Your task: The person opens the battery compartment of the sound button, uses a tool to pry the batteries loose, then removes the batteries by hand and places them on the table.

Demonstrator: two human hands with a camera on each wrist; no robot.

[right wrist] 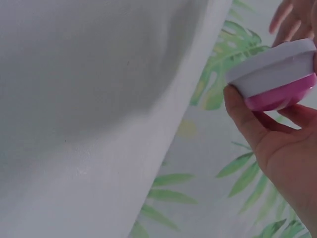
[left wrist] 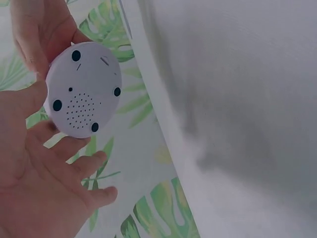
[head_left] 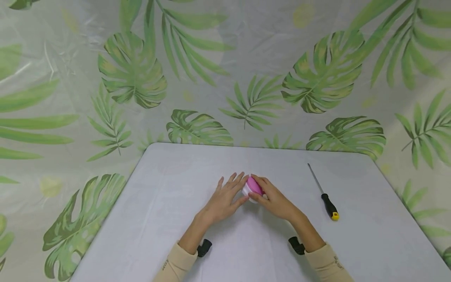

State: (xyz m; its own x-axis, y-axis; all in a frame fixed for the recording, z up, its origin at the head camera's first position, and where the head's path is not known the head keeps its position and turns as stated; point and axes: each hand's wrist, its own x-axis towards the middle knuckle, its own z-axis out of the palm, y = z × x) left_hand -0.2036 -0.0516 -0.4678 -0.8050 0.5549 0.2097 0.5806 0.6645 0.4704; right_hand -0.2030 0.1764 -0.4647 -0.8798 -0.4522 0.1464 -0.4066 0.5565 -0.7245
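Both hands meet at a round white-and-pink device (head_left: 254,185), held above the table. Its pink domed side shows in the head view. In the left wrist view, its flat white underside (left wrist: 86,91) has several dark round feet and a patch of small holes. My right hand (head_left: 278,200) grips its pink side and rim between thumb and fingers, as the right wrist view shows beneath the pink dome (right wrist: 280,96). My left hand (head_left: 222,201) touches the white rim with thumb and nearest fingers; its fingers are straight and spread, the outer ones free of the device.
A screwdriver (head_left: 329,205) with a black and yellow handle lies on the table's right side, its shaft pointing away. The white-covered table (head_left: 158,196) meets a leaf-patterned sheet (head_left: 253,58) at its far edge. A dark wrist mount (head_left: 204,248) sits on each forearm.
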